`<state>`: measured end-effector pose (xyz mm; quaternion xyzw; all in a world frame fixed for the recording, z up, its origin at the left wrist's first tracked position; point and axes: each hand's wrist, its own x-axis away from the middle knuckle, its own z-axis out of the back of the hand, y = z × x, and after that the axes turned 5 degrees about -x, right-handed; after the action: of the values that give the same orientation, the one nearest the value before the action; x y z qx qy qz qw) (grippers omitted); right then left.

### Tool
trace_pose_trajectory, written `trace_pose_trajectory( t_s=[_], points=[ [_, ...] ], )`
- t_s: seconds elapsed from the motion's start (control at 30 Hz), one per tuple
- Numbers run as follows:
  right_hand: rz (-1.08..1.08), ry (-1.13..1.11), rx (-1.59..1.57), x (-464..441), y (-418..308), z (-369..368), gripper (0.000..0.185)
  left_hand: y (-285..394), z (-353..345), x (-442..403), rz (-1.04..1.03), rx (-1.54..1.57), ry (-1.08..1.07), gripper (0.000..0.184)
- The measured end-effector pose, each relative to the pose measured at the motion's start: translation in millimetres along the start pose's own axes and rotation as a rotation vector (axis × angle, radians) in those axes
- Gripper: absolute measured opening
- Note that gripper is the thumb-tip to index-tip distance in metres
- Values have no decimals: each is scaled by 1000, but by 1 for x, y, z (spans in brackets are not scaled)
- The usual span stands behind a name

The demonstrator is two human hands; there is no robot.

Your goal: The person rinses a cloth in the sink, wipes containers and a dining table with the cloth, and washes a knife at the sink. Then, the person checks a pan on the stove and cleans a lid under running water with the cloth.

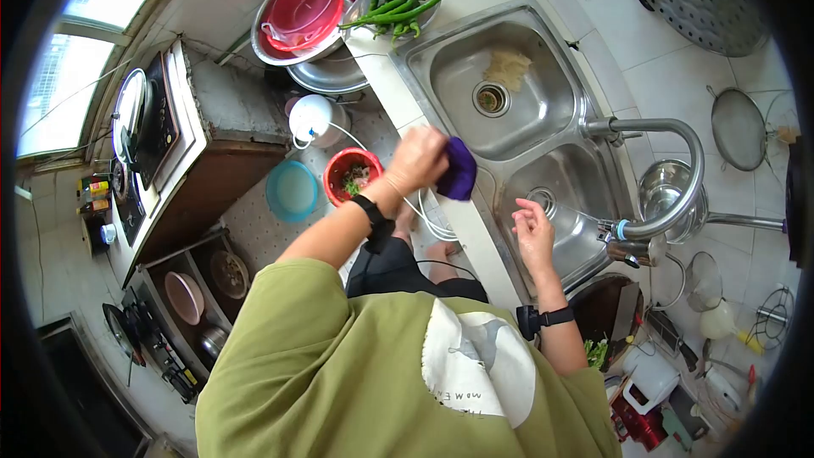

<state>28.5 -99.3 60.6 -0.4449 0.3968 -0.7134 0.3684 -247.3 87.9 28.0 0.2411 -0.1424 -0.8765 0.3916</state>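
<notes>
A dark purple cloth (458,170) hangs from my left hand (417,158), whose fingers are wrapped round it. Both are above the pale counter edge, beside the double steel sink. My right hand (534,236) is over the near basin (585,195), palm partly up, fingers loosely bent and apart, with nothing visible in it. To its right, a thin line of water seems to run from the curved faucet (691,165). In the far basin (526,119), a flat beige piece (508,69) lies by the drain.
Green peppers (398,2) and red baskets in a steel bowl (270,42) stand at the counter's far end. On the floor are a red bucket (331,180) with scraps, a blue basin (292,192) and a white container (315,119). Shelves (212,288) stand at left.
</notes>
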Motion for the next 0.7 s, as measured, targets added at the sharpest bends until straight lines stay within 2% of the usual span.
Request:
trace_pose_trajectory(
  t_s=[0.03,0.1,0.17,0.23,0.43,0.5,0.57,0.6,0.63,0.67,0.7],
  points=[
    [2,-1,-4,-2,5,2,26,-20,16,-9,53,-34,147,34],
    [-16,54,-6,-6,19,3,26,-61,46,-35,165,-180,294,29],
    [-10,69,-18,-7,26,-3,27,-99,53,-53,280,-222,275,43],
    [-64,60,-65,-10,19,-13,27,-122,35,-59,279,-348,134,56],
    [-31,96,-38,-26,-3,-55,25,-57,8,-20,207,-282,7,68],
    [-26,147,-56,-34,-10,-71,24,-19,3,5,139,-234,-134,73],
    [122,232,47,-40,-17,-86,24,22,-4,30,81,-98,-265,74],
    [270,260,94,-38,-37,-92,22,40,-3,37,39,-51,-320,75],
    [276,248,107,-34,-48,-98,23,55,-1,41,-4,3,-379,76],
    [319,237,107,-31,-46,-106,27,61,-2,43,-44,46,-397,77],
    [365,229,112,-27,-45,-114,32,56,-8,42,-55,222,-310,72]
  ],
)
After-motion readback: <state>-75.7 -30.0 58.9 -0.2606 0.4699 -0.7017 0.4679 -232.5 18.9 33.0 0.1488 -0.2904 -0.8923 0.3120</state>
